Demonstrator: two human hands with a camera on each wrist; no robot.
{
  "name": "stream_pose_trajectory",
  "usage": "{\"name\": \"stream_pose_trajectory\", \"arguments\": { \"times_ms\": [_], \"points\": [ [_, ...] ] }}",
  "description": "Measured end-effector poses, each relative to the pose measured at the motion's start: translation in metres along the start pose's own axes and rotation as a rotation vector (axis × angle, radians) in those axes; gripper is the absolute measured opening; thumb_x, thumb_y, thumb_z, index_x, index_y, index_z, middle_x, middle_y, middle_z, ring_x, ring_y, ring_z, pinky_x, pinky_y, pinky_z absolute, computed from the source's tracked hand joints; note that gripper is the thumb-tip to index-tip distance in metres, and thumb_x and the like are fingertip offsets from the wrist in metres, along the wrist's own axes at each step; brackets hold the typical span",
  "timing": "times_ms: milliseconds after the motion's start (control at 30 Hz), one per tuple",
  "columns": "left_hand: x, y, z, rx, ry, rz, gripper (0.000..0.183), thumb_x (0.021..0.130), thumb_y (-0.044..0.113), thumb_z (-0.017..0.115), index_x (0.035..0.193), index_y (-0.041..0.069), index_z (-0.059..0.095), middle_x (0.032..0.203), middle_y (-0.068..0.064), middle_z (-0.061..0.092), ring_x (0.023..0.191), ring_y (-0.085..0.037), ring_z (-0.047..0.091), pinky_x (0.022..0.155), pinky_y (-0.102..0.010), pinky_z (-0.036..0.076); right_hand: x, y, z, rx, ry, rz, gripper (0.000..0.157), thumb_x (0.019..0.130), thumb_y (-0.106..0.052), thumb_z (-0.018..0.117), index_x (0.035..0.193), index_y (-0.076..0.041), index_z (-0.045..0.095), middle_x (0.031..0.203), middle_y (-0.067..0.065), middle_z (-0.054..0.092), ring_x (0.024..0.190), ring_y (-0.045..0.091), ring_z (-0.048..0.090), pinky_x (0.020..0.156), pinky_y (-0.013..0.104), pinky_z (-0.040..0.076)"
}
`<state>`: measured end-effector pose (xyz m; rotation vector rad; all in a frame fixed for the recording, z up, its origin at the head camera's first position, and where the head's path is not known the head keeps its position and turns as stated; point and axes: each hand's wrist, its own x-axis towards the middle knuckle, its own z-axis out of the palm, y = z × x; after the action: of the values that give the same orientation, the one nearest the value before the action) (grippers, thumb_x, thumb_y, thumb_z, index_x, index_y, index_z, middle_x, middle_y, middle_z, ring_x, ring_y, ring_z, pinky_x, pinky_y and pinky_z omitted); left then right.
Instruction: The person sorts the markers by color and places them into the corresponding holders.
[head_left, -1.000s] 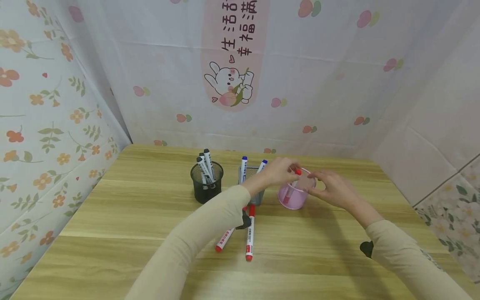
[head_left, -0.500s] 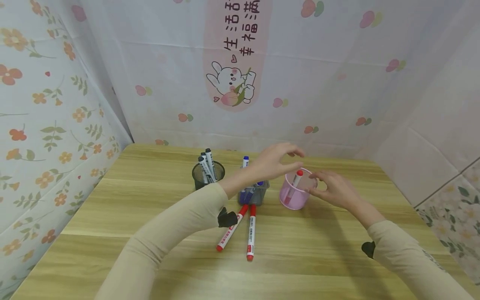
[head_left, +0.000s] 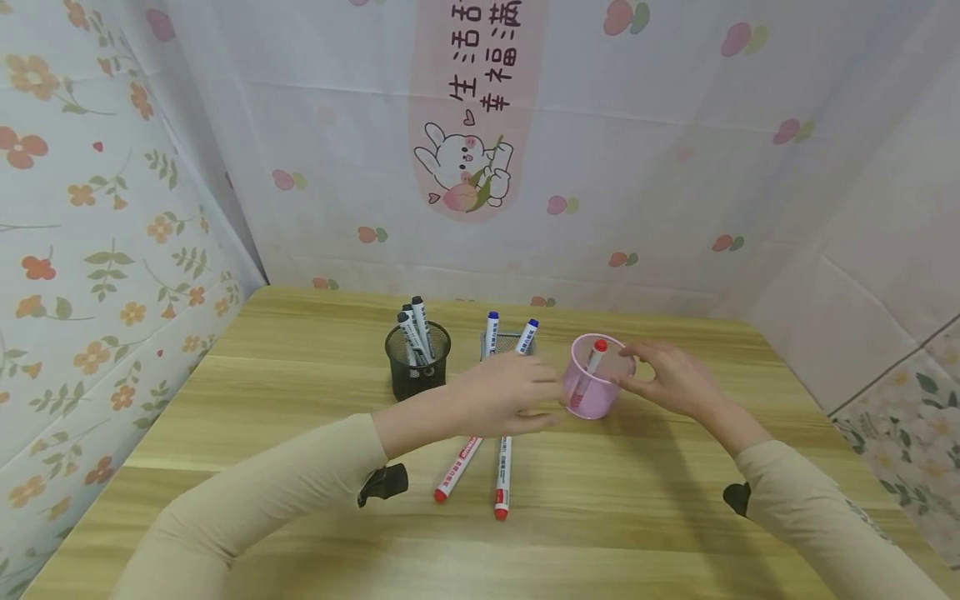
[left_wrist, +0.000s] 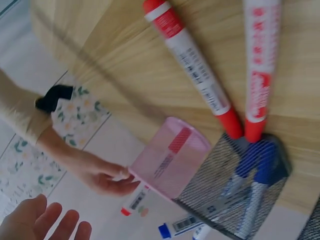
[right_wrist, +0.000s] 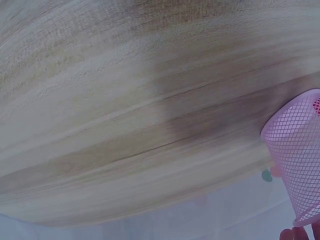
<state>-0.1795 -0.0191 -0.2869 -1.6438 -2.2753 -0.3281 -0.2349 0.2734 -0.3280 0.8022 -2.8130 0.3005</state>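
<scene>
My right hand (head_left: 670, 377) holds the right rim of a pink mesh pen holder (head_left: 589, 402), thumb at the near side, fingers at the far side. A red-capped whiteboard marker (head_left: 597, 357) leans inside that holder. Just left of it, my left hand (head_left: 501, 397) hovers with relaxed, spread fingers and nothing in them, hiding part of a grey mesh pen holder (head_left: 513, 342) with blue-capped markers (head_left: 528, 335). Two red whiteboard markers (head_left: 459, 472) lie on the table below this hand, their upper ends hidden in the head view. The left wrist view shows them whole beside the grey holder (left_wrist: 215, 182).
A black mesh pen holder (head_left: 417, 379) with several black-capped markers (head_left: 414, 333) stands to the left of the grey one. The wooden table (head_left: 285, 375) ends at a printed cloth (head_left: 315, 150) behind; a floral cloth (head_left: 90, 275) hangs at the left.
My left hand has let go of the red marker in the pink holder, lifted away, and moved left and toward me, over the grey holder's front. The right hand has stayed at the rim.
</scene>
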Motion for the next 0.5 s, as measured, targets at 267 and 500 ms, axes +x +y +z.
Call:
{"name": "stream_pose_trajectory", "arguments": {
  "times_ms": [267, 500],
  "points": [
    [-0.036, 0.009, 0.003, 0.214, -0.193, 0.018, 0.022, 0.085, 0.031, 0.056, 0.103, 0.018, 0.061, 0.090, 0.008, 0.058, 0.081, -0.009, 0.050, 0.068, -0.022, 0.039, 0.001, -0.001, 0.000, 0.010, 0.005, -0.016, 0.042, 0.078, -0.035, 0.065, 0.103, -0.002, 0.061, 0.103, 0.016, 0.060, 0.094, 0.034, 0.054, 0.076, 0.049, 0.041],
    [-0.057, 0.013, 0.007, 0.317, -0.340, 0.013, 0.024, 0.082, 0.032, 0.061, 0.102, 0.020, 0.062, 0.092, 0.008, 0.059, 0.082, -0.011, 0.050, 0.070, -0.022, 0.039, 0.001, 0.000, 0.001, 0.002, 0.004, -0.011, 0.041, 0.078, -0.036, 0.065, 0.103, -0.004, 0.062, 0.103, 0.015, 0.060, 0.095, 0.033, 0.055, 0.075, 0.048, 0.042]
  ]
}}
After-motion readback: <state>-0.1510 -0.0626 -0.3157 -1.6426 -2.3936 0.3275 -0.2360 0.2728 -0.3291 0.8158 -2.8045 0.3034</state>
